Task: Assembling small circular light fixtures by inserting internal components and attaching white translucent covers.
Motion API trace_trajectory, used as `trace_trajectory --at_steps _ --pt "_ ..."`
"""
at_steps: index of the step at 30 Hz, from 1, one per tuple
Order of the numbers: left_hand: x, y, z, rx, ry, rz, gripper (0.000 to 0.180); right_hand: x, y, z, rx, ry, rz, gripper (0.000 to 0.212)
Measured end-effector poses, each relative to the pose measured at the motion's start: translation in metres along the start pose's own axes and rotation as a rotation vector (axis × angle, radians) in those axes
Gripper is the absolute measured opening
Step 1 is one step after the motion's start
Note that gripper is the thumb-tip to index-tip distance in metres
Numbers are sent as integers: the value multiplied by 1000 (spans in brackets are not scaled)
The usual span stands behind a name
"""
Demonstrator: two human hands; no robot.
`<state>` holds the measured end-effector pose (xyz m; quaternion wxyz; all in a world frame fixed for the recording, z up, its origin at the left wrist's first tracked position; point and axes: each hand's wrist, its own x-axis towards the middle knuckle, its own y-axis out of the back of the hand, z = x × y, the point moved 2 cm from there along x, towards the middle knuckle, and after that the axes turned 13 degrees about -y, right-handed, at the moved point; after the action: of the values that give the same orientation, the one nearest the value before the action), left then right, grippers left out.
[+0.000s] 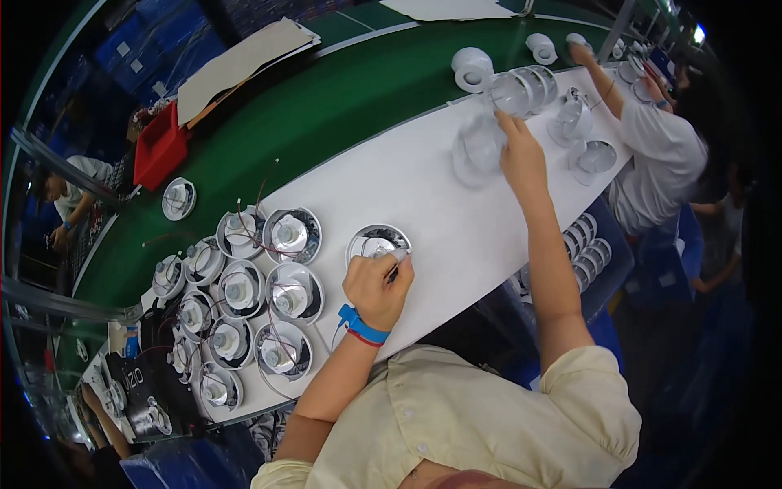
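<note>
My left hand, with a blue wrist strap, is closed at the near edge of a round white housing on the white table. A small pale and dark piece shows at its fingertips; its kind is unclear. The housing has a silvery inside. Farther right, my right hand reaches over the table, its fingers around the side of a blurred translucent cup-shaped cover. Just beyond its fingertips lies a row of nested clear covers. The cover's far side is smeared by motion.
Several white housings with wires crowd the table's left. A green conveyor belt runs behind, with a red bin beyond. More clear covers stand at right, near a co-worker's sleeve. A blue crate holds ringed parts below.
</note>
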<state>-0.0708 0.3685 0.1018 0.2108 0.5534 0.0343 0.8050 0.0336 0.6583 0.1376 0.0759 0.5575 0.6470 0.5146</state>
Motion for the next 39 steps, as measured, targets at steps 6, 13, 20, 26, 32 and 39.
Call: trace_trajectory --at_steps 6,13,20,26,32,39 --pt "9 -3 4 104 -103 -33 24 -104 67 -27 131 -71 -513 74" --pt "16 -5 8 92 -89 -27 23 -76 30 -14 593 -50 -952 107" --pt "19 -4 8 87 9 -65 16 -108 -25 -28 1311 -315 -867 109" --pt "23 -3 13 40 36 -174 15 -163 10 -45 1445 -358 -1084 116" --pt "18 -3 16 78 -21 -170 15 -163 16 -46 1329 -328 -1115 111" --pt "21 1 15 109 -99 -207 13 -162 15 -44 1256 -295 -1123 106"
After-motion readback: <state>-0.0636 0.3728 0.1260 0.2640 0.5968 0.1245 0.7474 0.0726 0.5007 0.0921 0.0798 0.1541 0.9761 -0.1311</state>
